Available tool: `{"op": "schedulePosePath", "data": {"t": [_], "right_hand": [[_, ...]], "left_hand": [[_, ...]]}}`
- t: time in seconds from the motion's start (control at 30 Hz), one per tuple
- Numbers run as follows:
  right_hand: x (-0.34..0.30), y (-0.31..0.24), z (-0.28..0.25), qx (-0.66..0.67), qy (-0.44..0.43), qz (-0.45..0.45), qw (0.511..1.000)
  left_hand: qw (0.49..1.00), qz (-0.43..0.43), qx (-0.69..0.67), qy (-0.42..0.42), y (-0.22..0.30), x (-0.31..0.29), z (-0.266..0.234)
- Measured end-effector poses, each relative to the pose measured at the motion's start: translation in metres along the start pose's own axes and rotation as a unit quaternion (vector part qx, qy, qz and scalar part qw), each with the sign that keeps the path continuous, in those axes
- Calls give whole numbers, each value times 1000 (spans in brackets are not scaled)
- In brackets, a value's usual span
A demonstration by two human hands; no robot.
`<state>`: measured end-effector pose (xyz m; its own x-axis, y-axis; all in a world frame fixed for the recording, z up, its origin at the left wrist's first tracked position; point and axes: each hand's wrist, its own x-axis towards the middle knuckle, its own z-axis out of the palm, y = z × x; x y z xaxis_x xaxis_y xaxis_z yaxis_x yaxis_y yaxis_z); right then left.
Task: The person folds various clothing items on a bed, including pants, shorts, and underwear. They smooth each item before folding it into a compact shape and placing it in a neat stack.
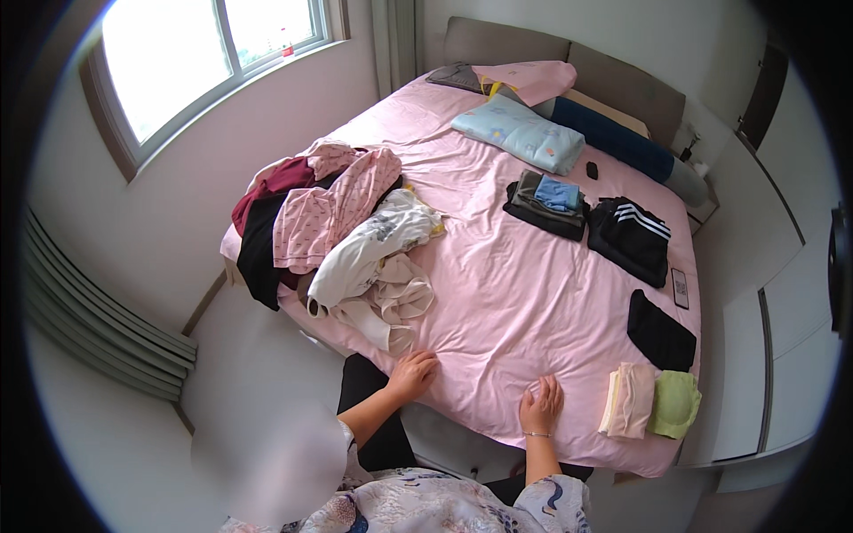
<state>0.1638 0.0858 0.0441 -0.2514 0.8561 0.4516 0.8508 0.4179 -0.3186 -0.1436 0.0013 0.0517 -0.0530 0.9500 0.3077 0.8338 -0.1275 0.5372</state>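
Observation:
My left hand (412,374) rests on the near edge of the pink sheet (484,293), just below a crumpled beige garment (400,293); its fingers lie on the cloth and hold nothing. Farther right, my right hand (541,407) lies palm down on the same sheet, fingers stretched out and empty. Beyond the beige piece lies a loose white printed top (369,249). To the right of my right hand sit a folded pale pink garment (629,400) and a green folded garment (675,404), with a black folded garment (662,330) behind them.
Pink patterned clothing (333,209) heaps over the bed's left side with black and dark red pieces. Folded dark clothes (546,209), black striped clothing (629,240) and a phone (680,288) lie at right. A light blue quilt (520,131) lies near the grey headboard (613,75).

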Motion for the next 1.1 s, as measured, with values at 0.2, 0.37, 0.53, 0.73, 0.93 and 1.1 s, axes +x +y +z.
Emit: {"op": "schedulePosePath", "data": {"t": [0.2,0.37,0.53,0.73,0.93,1.1], "right_hand": [[-2,3,5,-10,-19,-9,1000],[-2,5,7,-21,-27,-2,999],[1,-4,3,-21,-26,-3,999],[0,-5,4,-26,-28,4,999],[-2,0,3,-29,-45,8,999],[-2,0,1,-28,-54,-2,998]], "left_hand": [[962,-61,126,235,-20,56,-48],[901,-199,185,338,-58,108,-86],[864,-309,262,299,-128,120,-128],[910,-217,216,278,-136,107,-133],[935,-191,173,243,-123,128,-132],[897,-285,-108,320,-170,179,-191]]}}
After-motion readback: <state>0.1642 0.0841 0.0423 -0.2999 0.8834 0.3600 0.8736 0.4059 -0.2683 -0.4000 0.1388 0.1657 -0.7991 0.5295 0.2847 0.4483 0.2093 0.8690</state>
